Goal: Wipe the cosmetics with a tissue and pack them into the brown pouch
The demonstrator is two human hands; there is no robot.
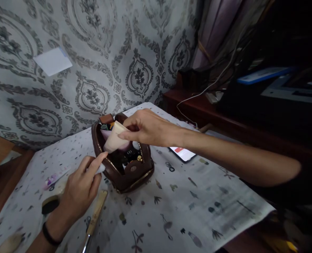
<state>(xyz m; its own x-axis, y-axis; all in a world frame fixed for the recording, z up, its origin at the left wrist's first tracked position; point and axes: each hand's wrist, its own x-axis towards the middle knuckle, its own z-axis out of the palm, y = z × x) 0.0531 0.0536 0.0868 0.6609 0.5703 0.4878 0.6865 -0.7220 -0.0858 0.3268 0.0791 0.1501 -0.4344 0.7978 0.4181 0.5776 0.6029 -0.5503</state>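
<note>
A brown zippered bag [135,175] stands unzipped on the patterned cloth, with bottles and other small items inside. My right hand [142,128] pinches the flat end of a cream-coloured tube [114,140], which is tilted over the bag's opening. My left hand [83,182] is at the bag's left rim, its index fingertip close to the tube's lower end. Its fingers are curled around a small white item [100,168], mostly hidden by them. A dark band circles my left wrist.
A phone [183,154] lies under my right forearm. Left of the bag are a pink-and-white tube [53,178] and a dark round lid [50,204]. A wooden-handled tool [96,212] lies in front. A cable [206,89] runs over the dark red furniture [198,109].
</note>
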